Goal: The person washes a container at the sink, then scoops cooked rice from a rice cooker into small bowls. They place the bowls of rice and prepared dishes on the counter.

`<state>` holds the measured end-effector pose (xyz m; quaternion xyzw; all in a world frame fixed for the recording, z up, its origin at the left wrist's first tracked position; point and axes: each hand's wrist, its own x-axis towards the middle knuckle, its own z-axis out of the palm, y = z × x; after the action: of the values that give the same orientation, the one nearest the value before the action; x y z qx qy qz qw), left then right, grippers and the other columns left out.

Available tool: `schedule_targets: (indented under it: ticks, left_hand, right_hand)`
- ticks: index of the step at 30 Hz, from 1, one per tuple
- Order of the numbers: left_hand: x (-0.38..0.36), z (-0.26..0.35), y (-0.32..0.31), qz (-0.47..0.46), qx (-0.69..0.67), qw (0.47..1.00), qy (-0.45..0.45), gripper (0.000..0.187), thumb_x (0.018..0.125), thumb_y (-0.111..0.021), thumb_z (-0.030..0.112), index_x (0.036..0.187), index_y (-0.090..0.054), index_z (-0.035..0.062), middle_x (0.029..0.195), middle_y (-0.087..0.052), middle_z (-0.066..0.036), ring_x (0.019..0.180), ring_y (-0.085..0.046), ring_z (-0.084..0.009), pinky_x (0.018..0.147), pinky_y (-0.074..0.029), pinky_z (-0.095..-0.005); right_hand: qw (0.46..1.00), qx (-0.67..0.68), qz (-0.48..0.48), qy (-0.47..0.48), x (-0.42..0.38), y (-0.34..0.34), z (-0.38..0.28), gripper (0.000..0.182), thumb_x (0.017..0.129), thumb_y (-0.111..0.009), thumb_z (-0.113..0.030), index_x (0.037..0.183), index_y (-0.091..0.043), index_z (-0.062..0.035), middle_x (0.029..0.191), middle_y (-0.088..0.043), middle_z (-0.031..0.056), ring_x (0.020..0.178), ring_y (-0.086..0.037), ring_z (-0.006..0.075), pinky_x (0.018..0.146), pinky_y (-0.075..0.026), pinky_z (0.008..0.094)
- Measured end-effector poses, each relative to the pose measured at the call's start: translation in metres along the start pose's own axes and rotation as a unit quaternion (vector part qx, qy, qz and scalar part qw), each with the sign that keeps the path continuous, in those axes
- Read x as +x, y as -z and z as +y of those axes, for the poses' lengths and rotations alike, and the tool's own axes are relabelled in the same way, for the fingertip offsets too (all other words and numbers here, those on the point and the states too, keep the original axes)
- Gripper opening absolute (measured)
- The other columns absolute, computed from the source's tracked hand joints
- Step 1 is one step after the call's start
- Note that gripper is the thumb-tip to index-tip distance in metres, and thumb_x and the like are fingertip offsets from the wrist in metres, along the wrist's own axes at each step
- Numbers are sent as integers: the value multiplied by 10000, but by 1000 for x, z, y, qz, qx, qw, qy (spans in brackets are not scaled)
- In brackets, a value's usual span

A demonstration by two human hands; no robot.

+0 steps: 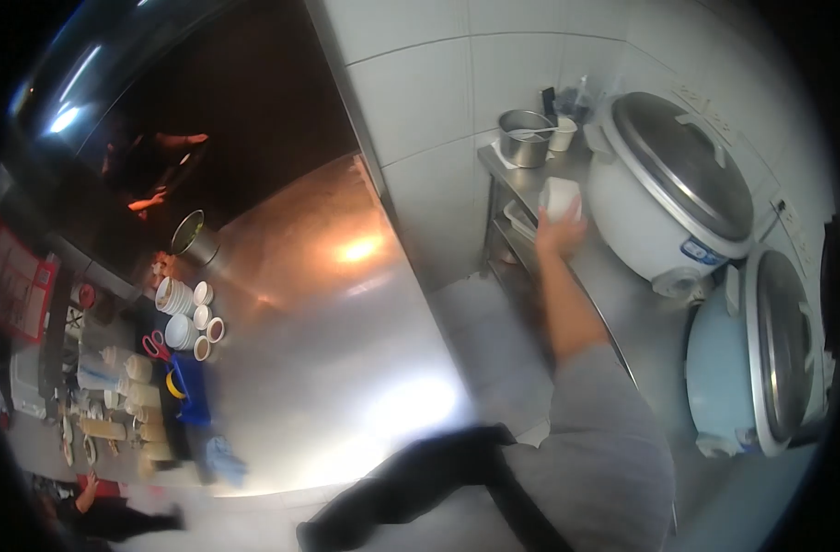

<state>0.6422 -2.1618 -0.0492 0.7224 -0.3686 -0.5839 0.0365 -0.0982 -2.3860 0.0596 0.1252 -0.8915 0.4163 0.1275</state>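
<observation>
My right hand reaches out from a grey sleeve, its fingers closed round a small white container above the metal shelf unit at the wall. Just beyond it stand a metal pot with a utensil across its top and a pale cup. To the right of the hand is a large white cooker with a metal lid. My left hand is out of view.
A pale blue cooker stands nearer on the right. The steel counter holds stacked white cups, a tilted metal container, red-handled scissors and a blue tray. Bottles and another person's hand are far left.
</observation>
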Motion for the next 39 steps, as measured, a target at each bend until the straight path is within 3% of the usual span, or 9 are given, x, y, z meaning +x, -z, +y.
schedule_targets:
  ticks: [8,9,12,19,22,26,31,36,39]
  left_hand:
    - [-74,-52,-26,78,-40,995,54,487,821,-598,278,1262,-487,105,1285,-498,-135,1192,-474,-273,1004,-379,-391]
    - [-86,-69,-32,81,-43,994,58,479,820,-598,274,1257,-494,108,1282,-501,-133,1191,-475,-272,1002,-382,-388]
    - [-115,-118,-57,70,-44,995,53,456,817,-598,261,1241,-515,115,1273,-509,-128,1186,-480,-269,995,-392,-381]
    - [-128,-172,-76,37,29,997,-68,409,809,-598,232,1204,-565,133,1254,-528,-115,1175,-489,-264,978,-415,-363]
    - [-111,-200,-76,149,-139,979,-10,330,822,-600,297,1057,-645,71,1107,-597,-140,1056,-548,-246,900,-450,-323]
    - [-162,-155,-55,183,-212,959,53,448,861,-519,466,892,-673,46,943,-631,-100,902,-539,-209,828,-431,-338]
    - [-162,-239,-72,139,-318,927,-141,460,899,-506,397,1186,-583,45,906,-615,-82,853,-526,-174,823,-425,-323]
    - [-200,-325,-73,131,-267,946,-131,502,880,-542,400,1230,-536,40,1023,-602,-117,940,-535,-214,868,-423,-349]
    - [-212,-362,-70,155,-289,940,-92,502,876,-547,397,1230,-534,42,1024,-601,-119,939,-536,-215,866,-424,-349]
  right_hand:
    - [990,-120,-72,-19,66,-71,-31,986,729,-645,-513,1460,-55,-216,1395,-259,217,1173,-430,381,966,-367,502]
    - [986,-130,-84,64,94,-104,-12,1103,703,-620,-598,1439,-35,-22,1356,-306,311,1219,-380,439,995,-343,493]
    - [991,-98,-92,-1,130,-140,-15,1156,682,-605,-672,1449,28,-83,1417,-180,333,1305,-211,490,1051,-247,533]
    - [982,46,-38,178,62,-85,-48,862,737,-689,-457,1401,-278,-90,1374,-328,275,1305,-249,411,1043,-270,472]
    - [880,278,-32,385,-57,-12,-76,479,823,-643,-186,1249,-482,-40,1290,-442,188,1194,-408,324,983,-335,453]
    - [656,557,-425,283,-257,99,-114,260,899,-536,-81,1141,-522,13,1042,-573,80,1001,-528,154,872,-422,292]
    - [315,225,-886,255,-462,225,-103,61,857,-611,-96,885,-603,-42,753,-586,15,685,-555,121,659,-468,250]
    - [306,-113,-812,485,-613,142,12,425,853,-576,-408,761,-630,4,721,-630,122,612,-586,209,636,-469,325]
    - [233,-222,-768,554,-666,127,59,425,851,-577,-411,766,-632,1,726,-630,124,621,-587,214,642,-469,327]
